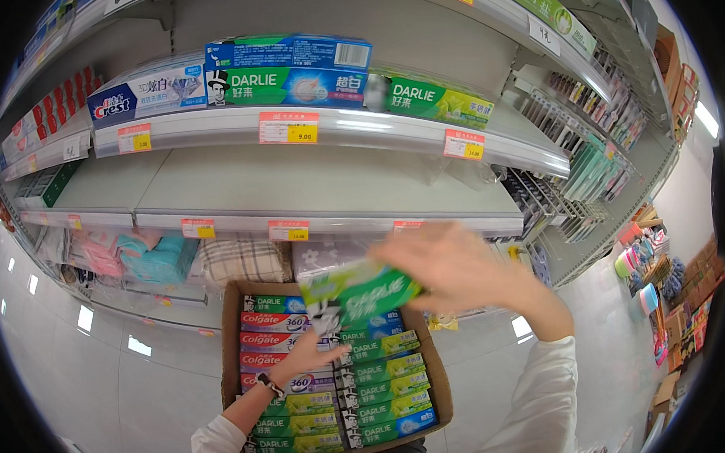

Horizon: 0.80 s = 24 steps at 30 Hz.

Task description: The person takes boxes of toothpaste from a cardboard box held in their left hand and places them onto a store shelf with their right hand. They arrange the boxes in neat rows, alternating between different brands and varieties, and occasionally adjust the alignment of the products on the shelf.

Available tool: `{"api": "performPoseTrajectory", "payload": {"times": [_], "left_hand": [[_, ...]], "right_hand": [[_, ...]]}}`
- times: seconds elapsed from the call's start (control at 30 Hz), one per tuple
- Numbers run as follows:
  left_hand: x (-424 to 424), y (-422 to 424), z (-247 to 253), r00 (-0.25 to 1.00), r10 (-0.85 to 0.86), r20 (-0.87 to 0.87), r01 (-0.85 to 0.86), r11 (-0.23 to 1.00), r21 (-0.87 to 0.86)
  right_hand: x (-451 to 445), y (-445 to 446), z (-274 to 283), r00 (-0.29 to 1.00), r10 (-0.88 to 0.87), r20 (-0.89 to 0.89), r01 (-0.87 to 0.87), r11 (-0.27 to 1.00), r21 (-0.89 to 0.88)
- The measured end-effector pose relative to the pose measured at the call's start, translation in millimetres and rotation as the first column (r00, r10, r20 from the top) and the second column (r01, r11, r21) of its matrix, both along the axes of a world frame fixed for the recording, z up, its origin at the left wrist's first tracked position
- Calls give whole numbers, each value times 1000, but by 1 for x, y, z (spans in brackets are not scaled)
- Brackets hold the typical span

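My right hand (454, 268), blurred by motion, grips the right end of a green Darlie toothpaste box (365, 295). The held box is tilted above an open cardboard carton (443, 391). Over the middle of the carton is my left hand (307, 357), fingers spread, just below the held box's left corner; whether it touches that box I cannot tell. Colgate boxes (265, 342) and green Darlie boxes (297, 425) fill the carton's left column. More Darlie boxes (391, 369) form the right column, some green, some blue and green.
Ahead, a shelf (383, 119) bears a Crest box (148, 96), stacked Darlie boxes (286, 85) and a green Darlie box (433, 98). Below runs a lower shelf (313, 180) with price tags. Folded textiles (244, 260) lie beneath it. Hanging goods (600, 164) line the right side.
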State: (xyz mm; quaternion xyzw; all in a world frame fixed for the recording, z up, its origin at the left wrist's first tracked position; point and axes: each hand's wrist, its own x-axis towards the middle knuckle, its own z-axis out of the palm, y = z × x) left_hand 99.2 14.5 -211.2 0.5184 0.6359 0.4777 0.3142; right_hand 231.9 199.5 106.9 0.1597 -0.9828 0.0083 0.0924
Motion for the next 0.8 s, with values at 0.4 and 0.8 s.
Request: {"api": "performPoseTrajectory", "payload": {"times": [0.4, 0.8], "left_hand": [[46, 9, -26, 735, -249, -630, 222, 967, -123], [45, 12, -26, 743, -251, -621, 236, 966, -108]], "right_hand": [[-58, 108, 112, 777, 49, -628, 209, 921, 330], [-159, 201, 125, 590, -559, -582, 673, 739, -27]]}}
